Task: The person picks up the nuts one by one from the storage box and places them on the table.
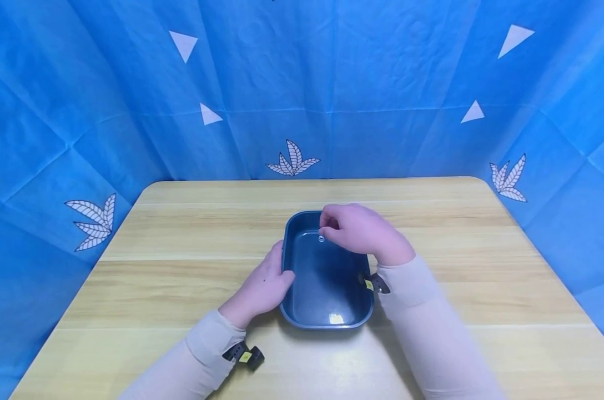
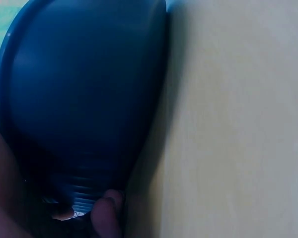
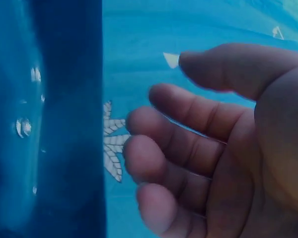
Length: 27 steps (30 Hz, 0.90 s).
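Observation:
A deep blue rectangular plastic basin (image 1: 327, 328) with rounded corners stands on the wooden table. My left hand (image 1: 263, 280) grips its left side, thumb over the rim and fingers along the outer wall. In the left wrist view the fingertips (image 2: 107, 215) press on the ribbed part of the basin (image 2: 84, 94). Over the basin's far right part hovers my right hand (image 1: 364, 230), fingers loosely bent and nothing between them. Below its fingertips a small shiny round spot (image 1: 321, 239) shows at the basin's far end.
The light wooden table (image 1: 182, 239) reaches out on both sides of the basin. Behind it and along the sides hangs a blue curtain (image 1: 332, 83) printed with white triangles and leaves. A black strap with a camera (image 1: 247, 355) sits on the left wrist.

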Each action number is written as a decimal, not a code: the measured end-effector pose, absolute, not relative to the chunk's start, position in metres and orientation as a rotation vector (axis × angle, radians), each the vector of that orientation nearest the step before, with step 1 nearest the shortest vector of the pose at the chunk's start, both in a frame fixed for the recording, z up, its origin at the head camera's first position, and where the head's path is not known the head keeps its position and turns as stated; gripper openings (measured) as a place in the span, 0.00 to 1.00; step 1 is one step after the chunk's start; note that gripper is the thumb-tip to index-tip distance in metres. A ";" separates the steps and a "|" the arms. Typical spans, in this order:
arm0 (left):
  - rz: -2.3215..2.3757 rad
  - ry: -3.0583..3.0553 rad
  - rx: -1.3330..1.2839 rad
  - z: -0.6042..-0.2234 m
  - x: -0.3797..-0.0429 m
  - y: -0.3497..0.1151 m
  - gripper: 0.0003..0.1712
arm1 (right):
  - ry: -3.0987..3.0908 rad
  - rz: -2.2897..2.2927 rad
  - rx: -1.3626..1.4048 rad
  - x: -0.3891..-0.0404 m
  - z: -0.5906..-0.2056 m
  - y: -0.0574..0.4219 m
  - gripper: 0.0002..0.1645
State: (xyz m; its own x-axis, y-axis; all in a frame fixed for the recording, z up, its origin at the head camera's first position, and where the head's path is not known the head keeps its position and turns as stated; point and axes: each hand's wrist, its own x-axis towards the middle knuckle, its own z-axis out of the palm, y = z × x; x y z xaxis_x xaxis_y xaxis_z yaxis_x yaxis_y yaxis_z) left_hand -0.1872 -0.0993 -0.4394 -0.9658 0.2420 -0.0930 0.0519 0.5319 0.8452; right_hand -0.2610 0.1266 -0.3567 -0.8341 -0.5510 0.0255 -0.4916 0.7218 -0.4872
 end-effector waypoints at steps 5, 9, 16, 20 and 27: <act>1.417 2.570 0.272 -0.439 -0.187 -0.101 0.38 | 2.817 -0.736 -0.823 -0.265 -0.366 0.111 0.05; 1.411 2.583 0.283 -0.439 -0.188 -0.101 0.37 | 2.827 -0.672 -0.799 -0.266 -0.376 0.100 0.07; 1.384 2.583 0.267 -0.438 -0.189 -0.100 0.37 | 2.821 -0.572 -0.726 -0.267 -0.384 0.096 0.12; 1.385 2.577 0.257 -0.438 -0.188 -0.100 0.38 | 2.784 -0.463 -0.683 -0.269 -0.390 0.097 0.18; 1.404 2.580 0.268 -0.440 -0.188 -0.101 0.39 | 2.767 -0.394 -0.687 -0.273 -0.398 0.099 0.25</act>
State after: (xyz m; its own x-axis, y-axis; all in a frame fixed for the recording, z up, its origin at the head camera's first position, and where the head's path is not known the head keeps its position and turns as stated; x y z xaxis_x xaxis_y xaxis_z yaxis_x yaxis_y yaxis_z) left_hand -0.1875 -0.1010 -0.4396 -0.9653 0.2483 -0.0809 0.0669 0.5345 0.8425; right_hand -0.2726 0.0988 -0.3977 -0.8535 -0.4866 -0.1865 -0.4152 0.8513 -0.3208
